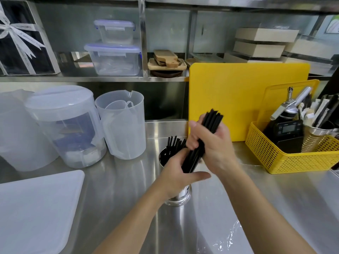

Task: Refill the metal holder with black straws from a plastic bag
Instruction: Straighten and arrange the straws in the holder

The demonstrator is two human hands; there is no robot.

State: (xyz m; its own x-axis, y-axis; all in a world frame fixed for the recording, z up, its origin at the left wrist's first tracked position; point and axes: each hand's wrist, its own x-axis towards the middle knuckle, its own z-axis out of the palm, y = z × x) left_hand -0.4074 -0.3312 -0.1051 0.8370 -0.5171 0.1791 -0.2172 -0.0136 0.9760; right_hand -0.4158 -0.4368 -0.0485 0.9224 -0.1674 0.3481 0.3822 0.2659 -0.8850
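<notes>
both hands (211, 149) closed around black straws (201, 142) over metal holder (178, 196), steel counter (119, 189) bare alongside

Steel counter (117, 189) with metal holder (178, 196), yellow basket (293, 162), lidded jar (67, 125), plastic bag (225, 239)

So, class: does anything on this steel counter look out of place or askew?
Nothing is spilled or damaged. The only loose item is the clear plastic bag, lying crumpled at the counter's near edge. Both hands, left hand and right hand, grip the black straws above the metal holder.
</notes>
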